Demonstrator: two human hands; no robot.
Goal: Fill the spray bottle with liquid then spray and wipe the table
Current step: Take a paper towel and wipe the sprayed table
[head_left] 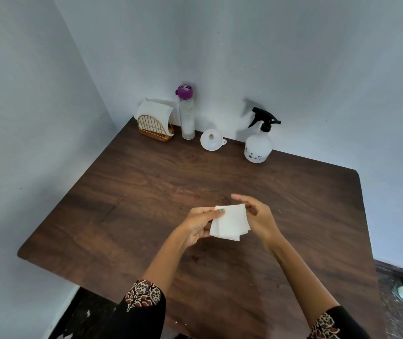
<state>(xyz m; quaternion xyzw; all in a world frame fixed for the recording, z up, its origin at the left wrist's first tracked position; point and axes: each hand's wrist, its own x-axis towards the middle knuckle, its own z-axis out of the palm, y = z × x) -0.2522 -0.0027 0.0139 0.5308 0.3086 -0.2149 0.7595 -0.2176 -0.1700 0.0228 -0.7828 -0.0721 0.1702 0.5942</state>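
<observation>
Above the middle of the dark brown wooden table (146,192), the person holds a folded white paper napkin (229,222) between both hands. The left hand (199,225) pinches the napkin's left edge, thumb on top and fingers curled beneath. The right hand (256,216) is at the napkin's right edge with its fingers extended behind the paper; whether it actually grips the napkin cannot be told.

Along the far edge of the table, against the pale blue wall, four things stand in a row. At the left is a gold wire napkin holder (155,130) with white napkins in it. Just beside it rises a tall clear bottle with a purple cap (186,113). Next lies a small white plastic funnel (210,140), its wide mouth turned toward the camera. Further right, well apart from the hands, stands the white spray bottle with a black trigger head (259,140), upright and with its head on.
</observation>
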